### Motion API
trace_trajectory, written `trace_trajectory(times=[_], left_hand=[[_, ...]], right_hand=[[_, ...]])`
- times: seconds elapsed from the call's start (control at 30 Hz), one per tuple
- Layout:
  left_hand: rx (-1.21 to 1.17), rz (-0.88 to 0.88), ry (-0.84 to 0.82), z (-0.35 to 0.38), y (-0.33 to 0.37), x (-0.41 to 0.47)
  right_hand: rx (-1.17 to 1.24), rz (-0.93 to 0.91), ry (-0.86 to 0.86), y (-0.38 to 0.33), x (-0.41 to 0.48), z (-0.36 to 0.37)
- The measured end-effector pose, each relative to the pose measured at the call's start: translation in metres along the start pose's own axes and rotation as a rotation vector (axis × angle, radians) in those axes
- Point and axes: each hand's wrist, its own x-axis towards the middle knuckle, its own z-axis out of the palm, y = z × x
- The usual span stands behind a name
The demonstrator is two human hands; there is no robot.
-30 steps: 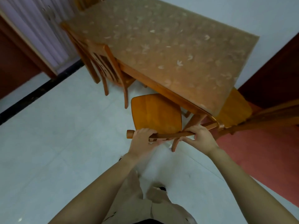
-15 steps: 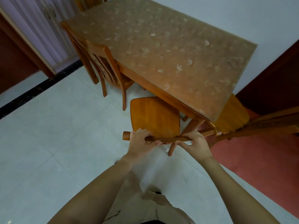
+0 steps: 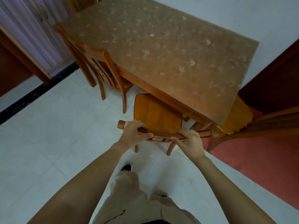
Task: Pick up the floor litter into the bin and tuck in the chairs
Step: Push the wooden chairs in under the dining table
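Nearest to us, our left hand (image 3: pixel 133 134) and right hand (image 3: pixel 191 143) are both curled over the top rail (image 3: pixel 161 135) of the chair (image 3: pixel 157 118) directly ahead, fingers wrapped over the far edge and thumbs pressed on the near side, the left near the rail's rounded left end, the right closer to its right end. The rail's long axis runs left to right across our reach, so both hands sit about equally close to it, and we judge the push must go straight away from us, at right angles to that rail. Beyond our fingers the seat points toward the table (image 3: pixel 169 50), its far right corner already under the table edge, though how far we cannot quite tell. Farther left, a second chair (image 3: pixel 103 73) stands close against the table
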Motion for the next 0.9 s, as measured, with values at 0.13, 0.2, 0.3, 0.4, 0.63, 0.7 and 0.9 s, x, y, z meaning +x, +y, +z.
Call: trace_trajectory(times=[0.13, 0.2, 0.3, 0.4, 0.63, 0.7, 0.9], left_hand=[[0.014, 0.051, -0.041, -0.033, -0.022, 0.028], [0.025, 0.092, -0.051, -0.049, -0.034, 0.042], [0.015, 0.140, -0.060, -0.071, -0.051, 0.062], [0.019, 0.172, -0.089, -0.091, -0.065, 0.082], [0.039, 0.179, -0.185, -0.131, -0.089, 0.132], [0.037, 0.206, -0.200, -0.139, -0.093, 0.146], [0.071, 0.211, -0.231, -0.149, -0.103, 0.195]], right_hand=[[0.038, 0.033, 0.038, -0.027, 0.018, 0.017], [0.046, 0.048, 0.076, -0.040, 0.028, 0.028], [0.066, 0.082, 0.117, -0.058, 0.041, 0.044], [0.059, 0.118, 0.128, -0.072, 0.056, 0.058], [0.101, 0.212, 0.184, -0.101, 0.095, 0.083], [0.121, 0.239, 0.203, -0.107, 0.106, 0.086], [0.189, 0.342, 0.220, -0.114, 0.145, 0.088]])
